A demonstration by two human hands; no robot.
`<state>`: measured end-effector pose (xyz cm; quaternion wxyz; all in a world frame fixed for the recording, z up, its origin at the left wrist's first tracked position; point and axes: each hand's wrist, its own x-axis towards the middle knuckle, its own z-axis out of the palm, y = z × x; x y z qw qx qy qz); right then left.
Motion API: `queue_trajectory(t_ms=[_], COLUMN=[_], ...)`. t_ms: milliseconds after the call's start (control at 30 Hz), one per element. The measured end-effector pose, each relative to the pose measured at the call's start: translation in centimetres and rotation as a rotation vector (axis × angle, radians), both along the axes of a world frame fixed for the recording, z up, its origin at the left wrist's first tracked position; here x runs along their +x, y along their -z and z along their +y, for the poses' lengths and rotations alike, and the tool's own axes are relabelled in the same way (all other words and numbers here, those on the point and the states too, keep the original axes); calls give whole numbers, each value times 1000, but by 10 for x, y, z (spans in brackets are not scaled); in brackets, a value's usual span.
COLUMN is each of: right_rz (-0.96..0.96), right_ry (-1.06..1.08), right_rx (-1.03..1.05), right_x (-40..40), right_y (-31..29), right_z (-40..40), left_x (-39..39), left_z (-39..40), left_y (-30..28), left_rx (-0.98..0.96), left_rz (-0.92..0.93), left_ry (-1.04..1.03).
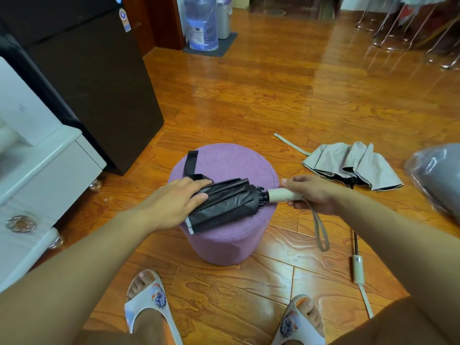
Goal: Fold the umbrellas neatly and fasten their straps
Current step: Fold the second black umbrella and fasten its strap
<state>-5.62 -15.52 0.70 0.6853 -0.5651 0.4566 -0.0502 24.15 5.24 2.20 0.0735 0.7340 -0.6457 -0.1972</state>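
My left hand (pixel 174 200) lies flat, fingers straight, pressing the black umbrella (pixel 224 202) down across the top of the purple stool (pixel 224 242), its canopy reaching the near edge. Its black strap (pixel 190 163) trails loose toward the stool's far-left edge, unfastened. My right hand (pixel 311 192) curls around the beige handle (pixel 281 195), which overhangs the right edge, wrist loop (pixel 321 230) dangling. If I ease the palm, I expect the pleats to spring loose before the strap closes. On the floor to the right the grey umbrella (pixel 353 165) sprawls unfolded.
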Motion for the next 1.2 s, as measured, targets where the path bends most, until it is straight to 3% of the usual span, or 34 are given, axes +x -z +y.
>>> queue_trajectory(t_ms=[133, 200, 267, 333, 400, 633, 800, 933, 1000, 1200], right_rz=[145, 356, 324, 144, 88, 139, 94, 164, 178, 5], right_ry=[110, 73, -9, -153, -236, 46, 152, -47, -36, 97], right_rx=[-232, -696, -1082, -1022, -860, -513, -447, -684, -699, -412], right_x=[19, 21, 22, 29, 39, 66, 71, 74, 76, 79], right_y=[-3, -10, -22, -36, -36, -24, -26, -25, -22, -26], right_z=[1, 2, 12, 34, 57, 77, 82, 79, 80, 83], left_x=[2, 2, 0, -2, -3, -22, -22, -23, -24, -25], left_z=[7, 5, 4, 5, 5, 13, 24, 27, 29, 30], left_y=[4, 5, 5, 2, 1, 4, 10, 15, 17, 20], left_rx=[40, 47, 52, 41, 0, -224, -190, -199, -230, -294], left_rz=[50, 41, 19, -25, -88, -150, -194, -212, -229, -251], left_ry=[-19, -25, -24, -9, 8, 122, 138, 127, 141, 155])
